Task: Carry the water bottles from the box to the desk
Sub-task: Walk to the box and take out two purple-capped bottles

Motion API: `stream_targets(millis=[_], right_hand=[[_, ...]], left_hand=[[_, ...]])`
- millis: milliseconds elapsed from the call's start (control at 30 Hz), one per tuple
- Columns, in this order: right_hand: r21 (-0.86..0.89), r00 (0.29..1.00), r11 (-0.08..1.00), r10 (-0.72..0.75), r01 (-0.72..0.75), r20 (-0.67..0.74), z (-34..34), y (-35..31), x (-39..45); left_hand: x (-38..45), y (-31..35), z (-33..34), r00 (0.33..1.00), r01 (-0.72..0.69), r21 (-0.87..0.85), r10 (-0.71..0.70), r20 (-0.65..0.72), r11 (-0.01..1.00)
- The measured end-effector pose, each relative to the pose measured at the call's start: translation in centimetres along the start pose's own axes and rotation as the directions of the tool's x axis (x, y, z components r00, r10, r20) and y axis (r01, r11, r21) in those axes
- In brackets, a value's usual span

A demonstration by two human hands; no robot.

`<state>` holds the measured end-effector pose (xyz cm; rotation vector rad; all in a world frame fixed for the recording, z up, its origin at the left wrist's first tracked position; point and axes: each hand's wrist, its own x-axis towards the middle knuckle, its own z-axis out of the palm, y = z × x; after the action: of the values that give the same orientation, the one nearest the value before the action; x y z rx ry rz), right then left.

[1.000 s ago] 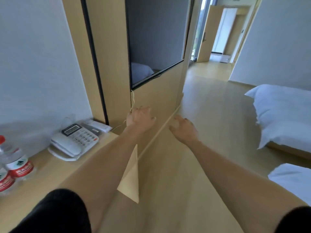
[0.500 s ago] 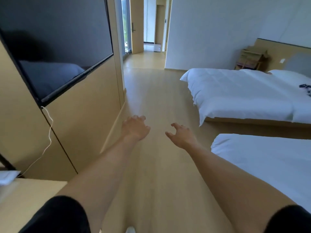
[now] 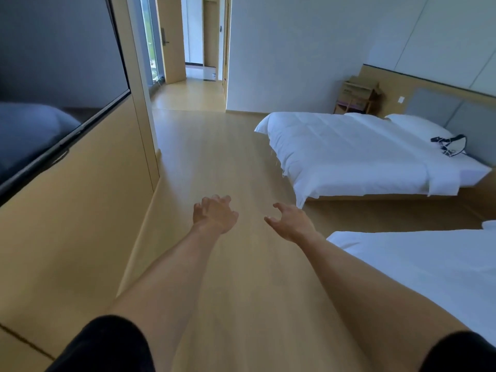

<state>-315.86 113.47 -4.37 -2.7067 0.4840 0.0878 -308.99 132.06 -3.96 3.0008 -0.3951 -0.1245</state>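
Smooth, seemingly wood floor (image 3: 214, 162); cloth bedding (image 3: 349, 151)

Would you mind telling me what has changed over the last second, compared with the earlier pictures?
The view has swung right, away from the desk: the bottles and the phone seen a second ago are out of sight, and the far bed with a black strap on it has come into view. The TV now sits at the left edge. Nothing was taken or let go: the left hand and right hand stay empty, stretched forward over the floor.

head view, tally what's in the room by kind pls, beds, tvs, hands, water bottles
beds: 2, far bed and near bed
tvs: 1, wall tv
hands: 2, left hand and right hand, both holding nothing
water bottles: 0 in view
total: 5
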Motion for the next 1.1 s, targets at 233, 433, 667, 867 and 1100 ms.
stream_targets(millis=[233, 433, 667, 867, 1100], right_hand=[[-0.009, 0.998, 0.998, 0.065, -0.064, 0.022, 0.0, -0.9, 7.7], [0.024, 0.998, 0.998, 0.061, -0.062, 0.034, 0.5, -1.5, 15.4], [0.024, 0.997, 1.000, -0.003, 0.001, 0.073, 0.2, -2.2, 28.2], [0.051, 0.991, 0.997, -0.072, 0.066, 0.109, -1.9, -2.7, 40.7], [0.011, 0.986, 0.994, -0.105, 0.104, 0.126, -3.9, -3.2, 52.5]], left_hand=[[9.4, 0.0, 0.6, 0.999, -0.036, -0.037, 0.038, 0.038, 0.999], [16.7, 0.4, 1.1, 0.998, -0.015, -0.048, 0.018, 0.058, 0.999], [27.4, 1.3, 0.3, 0.998, 0.024, -0.042, -0.022, 0.053, 0.999], [38.5, 3.2, -1.5, 0.994, 0.088, -0.086, -0.083, 0.065, 0.992], [49.9, 3.9, -2.0, 0.993, 0.108, -0.139, -0.101, 0.058, 0.984]])
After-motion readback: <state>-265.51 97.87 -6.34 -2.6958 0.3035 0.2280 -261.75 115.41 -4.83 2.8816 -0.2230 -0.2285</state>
